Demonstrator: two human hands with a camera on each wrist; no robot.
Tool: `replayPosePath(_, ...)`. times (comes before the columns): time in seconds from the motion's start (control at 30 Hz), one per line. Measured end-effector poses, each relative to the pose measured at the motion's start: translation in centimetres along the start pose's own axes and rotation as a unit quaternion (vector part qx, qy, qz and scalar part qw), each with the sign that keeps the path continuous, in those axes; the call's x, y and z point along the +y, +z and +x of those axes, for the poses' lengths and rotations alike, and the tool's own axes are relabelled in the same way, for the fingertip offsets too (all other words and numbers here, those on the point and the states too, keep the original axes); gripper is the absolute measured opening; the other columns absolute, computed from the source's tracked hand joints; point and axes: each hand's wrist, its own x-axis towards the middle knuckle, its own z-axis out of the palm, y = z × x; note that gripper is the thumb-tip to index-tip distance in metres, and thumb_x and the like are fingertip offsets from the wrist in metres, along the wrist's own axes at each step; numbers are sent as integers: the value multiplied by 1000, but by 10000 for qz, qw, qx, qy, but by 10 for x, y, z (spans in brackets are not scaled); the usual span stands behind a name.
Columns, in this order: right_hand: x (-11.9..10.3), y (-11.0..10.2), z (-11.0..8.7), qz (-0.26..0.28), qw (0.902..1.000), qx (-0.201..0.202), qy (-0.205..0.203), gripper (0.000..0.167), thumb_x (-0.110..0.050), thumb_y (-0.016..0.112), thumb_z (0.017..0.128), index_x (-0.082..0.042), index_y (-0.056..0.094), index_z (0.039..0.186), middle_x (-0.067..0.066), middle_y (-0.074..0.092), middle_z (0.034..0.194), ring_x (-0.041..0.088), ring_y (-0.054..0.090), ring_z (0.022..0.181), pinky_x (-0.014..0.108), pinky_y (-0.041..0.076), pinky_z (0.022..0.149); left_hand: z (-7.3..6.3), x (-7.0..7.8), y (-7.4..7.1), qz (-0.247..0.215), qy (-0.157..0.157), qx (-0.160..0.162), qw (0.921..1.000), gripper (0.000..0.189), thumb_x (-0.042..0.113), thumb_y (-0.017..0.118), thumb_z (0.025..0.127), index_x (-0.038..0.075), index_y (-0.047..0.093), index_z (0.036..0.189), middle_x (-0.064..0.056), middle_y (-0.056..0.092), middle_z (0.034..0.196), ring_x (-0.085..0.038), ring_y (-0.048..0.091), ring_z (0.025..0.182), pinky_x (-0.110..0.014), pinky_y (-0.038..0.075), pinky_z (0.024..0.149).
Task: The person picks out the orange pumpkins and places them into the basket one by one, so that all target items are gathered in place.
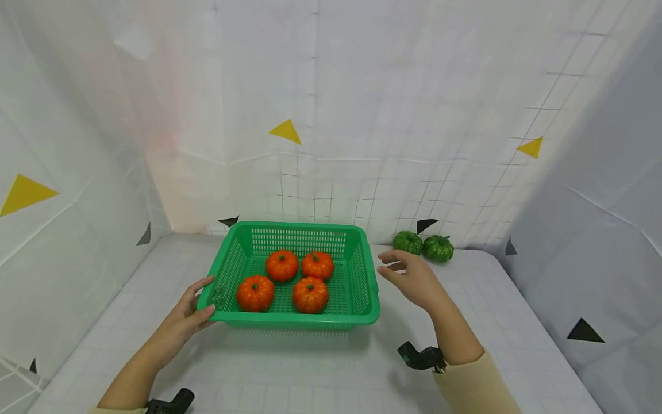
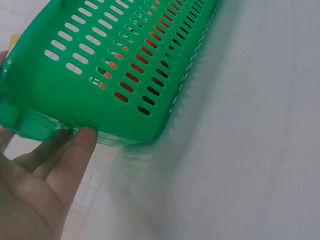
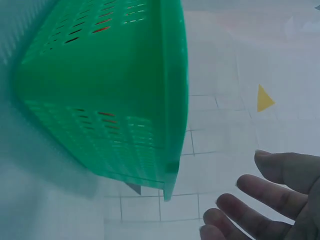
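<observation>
A green plastic basket (image 1: 289, 321) with slotted walls is at the middle of the table, several small orange pumpkins (image 1: 310, 295) inside it. My left hand (image 1: 181, 322) grips its near left corner, the thumb at the front rim and the other fingers along the left side. In the left wrist view, fingertips meet the basket wall (image 2: 115, 112) just under the rim. Off the basket's right side, my right hand (image 1: 414, 280) holds nothing, its fingers spread and slightly bent. The right wrist view shows a gap between these fingers (image 3: 270, 195) and the basket's rim (image 3: 175, 100).
Two green pumpkins (image 1: 438, 249) sit at the table's back right, beyond my right hand. White sheeting (image 1: 341, 190) with yellow and black triangles rises behind the table (image 1: 289, 379) and on both sides. Each wrist wears a black camera mount (image 1: 421, 356).
</observation>
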Motion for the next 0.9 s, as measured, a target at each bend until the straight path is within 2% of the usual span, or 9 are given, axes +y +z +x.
replayPosePath(0.33, 13, -2, -10, -4, 9991, 429, -10, 38, -30, 64, 100, -11, 63, 132, 12, 63, 129, 33, 62, 114, 50, 53, 92, 1, -1, 0, 53, 75, 20, 10000, 65, 17, 49, 107, 19, 11, 160, -30, 32, 146, -18, 55, 121, -21, 49, 93)
replayPosePath(0.53, 30, -1, -16, -127, 9954, 939, -162, 36, -31, 63, 100, -9, 65, 129, 11, 64, 127, 30, 63, 113, 48, 54, 92, 1, 1, 1, 260, 55, 127, 9996, 66, 19, 52, 106, 19, 13, 159, -31, 31, 149, -20, 55, 121, -20, 50, 91)
replayPosePath(0.73, 47, -3, -24, -313, 9857, 1592, -465, 34, -29, 61, 102, -6, 64, 127, 14, 64, 121, 33, 62, 109, 51, 54, 88, 2, 3, 3, 728, 209, 316, 9966, 66, 19, 53, 105, 16, 16, 159, -31, 32, 150, -36, 50, 126, -20, 51, 88)
replayPosePath(0.8, 53, -5, -27, -415, 9812, 1809, -535, 36, -30, 59, 103, -5, 63, 129, 15, 63, 121, 35, 62, 109, 53, 55, 86, 1, 5, 3, 981, 244, 397, 9941, 66, 20, 53, 105, 14, 16, 159, -32, 31, 151, -43, 46, 129, -30, 52, 93)
replayPosePath(0.9, 62, -9, -31, -728, 9721, 2139, -628, 38, -29, 58, 103, -5, 61, 132, 18, 61, 121, 38, 62, 106, 55, 55, 83, 0, 8, 5, 1404, 278, 558, 9881, 66, 23, 55, 104, 13, 18, 159, -33, 27, 154, -53, 37, 134, -56, 46, 101)
